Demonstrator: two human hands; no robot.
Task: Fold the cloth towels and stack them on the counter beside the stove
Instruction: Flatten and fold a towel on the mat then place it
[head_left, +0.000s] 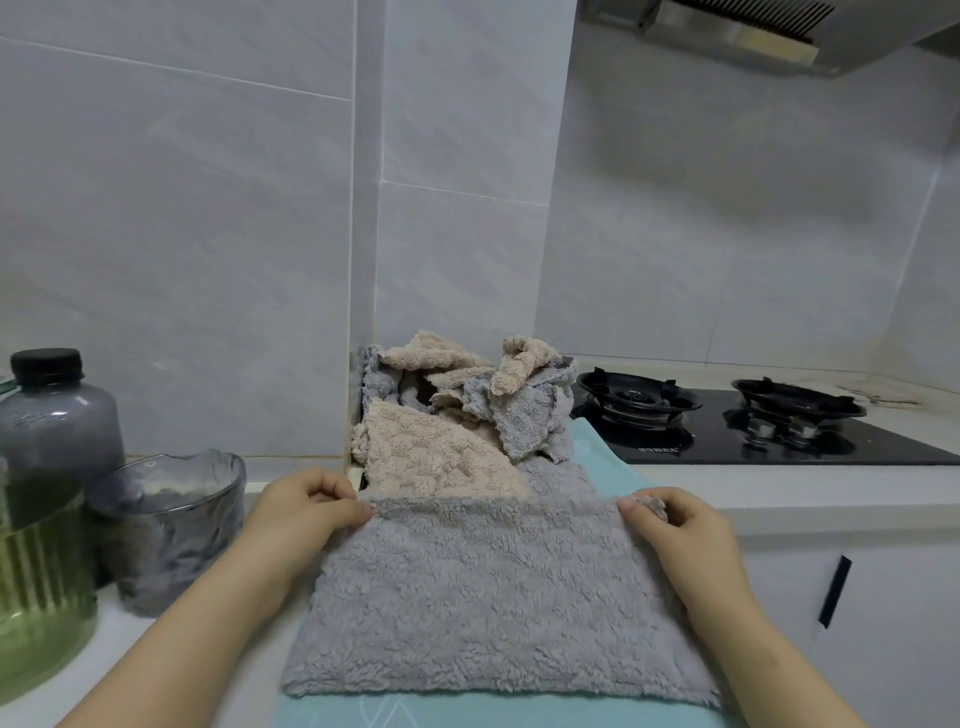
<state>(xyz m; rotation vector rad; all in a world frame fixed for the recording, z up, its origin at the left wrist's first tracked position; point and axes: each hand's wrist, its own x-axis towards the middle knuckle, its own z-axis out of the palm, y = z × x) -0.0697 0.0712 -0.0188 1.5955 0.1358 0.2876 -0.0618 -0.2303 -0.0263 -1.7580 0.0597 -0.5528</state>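
Here, a grey towel (483, 597) lies spread flat on a teal mat (605, 457) at the near edge of the white counter (753, 499), just left of the black gas stove (779, 441). The left hand (306, 512) pinches the towel's far left corner between thumb and curled fingers. The right hand (675, 525) pinches the far right corner the same way, with a small tuft of paler fabric showing at its fingertips. Both hands are narrowly closed on the cloth, and the far edge runs straight between them. The towel's near edge rests on the mat close to the person.

Just beyond the held edge sits a loose pile of towels (467, 395), beige and grey mixed, against the tiled wall corner; a beige towel (431, 457) at its near side touches the grey towel's far edge. On the left of the counter stand a dark-capped bottle (57, 415), a smoky glass cup (171, 519) and a green ribbed jar (36, 597).
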